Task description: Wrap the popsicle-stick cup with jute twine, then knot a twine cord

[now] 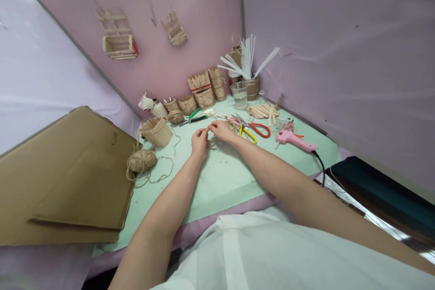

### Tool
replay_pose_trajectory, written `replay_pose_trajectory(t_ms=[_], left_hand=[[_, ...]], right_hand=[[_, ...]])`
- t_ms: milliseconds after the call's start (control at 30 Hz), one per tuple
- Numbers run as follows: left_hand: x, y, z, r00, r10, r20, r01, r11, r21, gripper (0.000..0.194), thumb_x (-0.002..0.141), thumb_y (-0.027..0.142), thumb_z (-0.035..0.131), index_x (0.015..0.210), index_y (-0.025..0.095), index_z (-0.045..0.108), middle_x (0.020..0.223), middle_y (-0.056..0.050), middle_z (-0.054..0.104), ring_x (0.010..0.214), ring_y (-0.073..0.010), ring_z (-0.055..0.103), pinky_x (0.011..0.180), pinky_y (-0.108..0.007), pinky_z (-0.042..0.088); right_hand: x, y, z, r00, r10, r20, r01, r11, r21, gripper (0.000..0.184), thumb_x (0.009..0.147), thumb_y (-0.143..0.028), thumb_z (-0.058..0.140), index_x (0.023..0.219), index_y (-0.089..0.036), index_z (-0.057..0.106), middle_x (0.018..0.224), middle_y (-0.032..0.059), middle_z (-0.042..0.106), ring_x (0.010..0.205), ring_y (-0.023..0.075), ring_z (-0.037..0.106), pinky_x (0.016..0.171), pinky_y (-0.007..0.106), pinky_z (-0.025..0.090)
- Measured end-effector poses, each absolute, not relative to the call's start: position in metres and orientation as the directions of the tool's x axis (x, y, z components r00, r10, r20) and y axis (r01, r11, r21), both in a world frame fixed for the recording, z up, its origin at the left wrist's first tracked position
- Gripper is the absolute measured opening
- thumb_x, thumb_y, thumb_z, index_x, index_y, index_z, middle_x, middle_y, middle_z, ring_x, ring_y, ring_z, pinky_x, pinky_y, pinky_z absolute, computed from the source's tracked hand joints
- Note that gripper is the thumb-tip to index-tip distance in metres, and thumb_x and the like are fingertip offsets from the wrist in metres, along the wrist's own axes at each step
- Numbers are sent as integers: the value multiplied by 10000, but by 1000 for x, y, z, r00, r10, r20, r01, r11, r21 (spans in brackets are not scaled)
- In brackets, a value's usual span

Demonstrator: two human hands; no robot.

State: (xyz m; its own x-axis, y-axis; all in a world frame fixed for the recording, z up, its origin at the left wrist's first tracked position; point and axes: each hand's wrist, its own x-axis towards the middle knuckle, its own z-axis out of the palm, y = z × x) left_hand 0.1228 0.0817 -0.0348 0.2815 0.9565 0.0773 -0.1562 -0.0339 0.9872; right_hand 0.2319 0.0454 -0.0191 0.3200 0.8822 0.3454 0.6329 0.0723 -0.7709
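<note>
My left hand (200,141) and my right hand (219,130) meet over the middle of the table, fingertips pinched close together. Whatever they pinch is too small to make out. A short tan strand (211,146), perhaps twine, shows just below the fingers. To the left stands a round basket of craft sticks (157,132), with a ball of twine (142,161) in front of it. Right of my right hand lie red-handled scissors (261,130) and a yellow-handled tool (248,135). Behind the hands is a green-handled tool (199,118).
A pink glue gun (295,139) with a black cord lies at the right, near loose craft sticks (261,111). A cup of water (240,97) and white strips (249,59) stand behind. Small stick baskets (204,97) line the wall. Cardboard (68,176) leans at left.
</note>
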Motion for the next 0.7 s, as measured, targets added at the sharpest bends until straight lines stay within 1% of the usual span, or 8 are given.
replay_pose_trajectory(t_ms=[233,367,467,567,700], left_hand=[[121,82,-33,347,935,68,-261,27,965,230,603,305,698,680,159,537,531,69,375,429,-32,287,402,-174,192],[121,82,-32,384,921,58,-280,56,958,239,590,295,714,682,158,541,545,64,388,432,-31,296,394,-170,184],[121,81,-32,388,919,63,-280,52,959,241,588,296,717,684,157,546,547,62,391,436,-33,302,395,-170,184],[122,81,-32,379,923,69,-278,42,960,243,592,306,716,687,156,549,545,63,391,438,-33,297,399,-174,177],[122,81,-33,350,934,68,-262,28,965,250,598,319,716,692,155,552,550,63,393,444,-34,294,404,-180,172]], right_hand=[[234,47,-20,343,890,301,566,60,-822,212,821,-229,507,681,-137,637,620,1,593,620,109,496,630,216,364],[235,48,-21,382,866,322,519,88,-850,129,784,-207,553,701,-138,624,682,8,617,646,107,518,644,217,378],[236,48,-22,407,849,336,516,90,-852,79,754,-184,578,701,-135,610,680,6,610,642,107,514,646,219,383],[235,48,-22,398,848,351,528,102,-843,71,754,-167,559,706,-142,606,680,2,607,647,108,509,655,220,385],[232,45,-20,354,864,358,538,125,-834,120,767,-137,500,730,-149,614,708,6,618,679,115,519,677,224,387]])
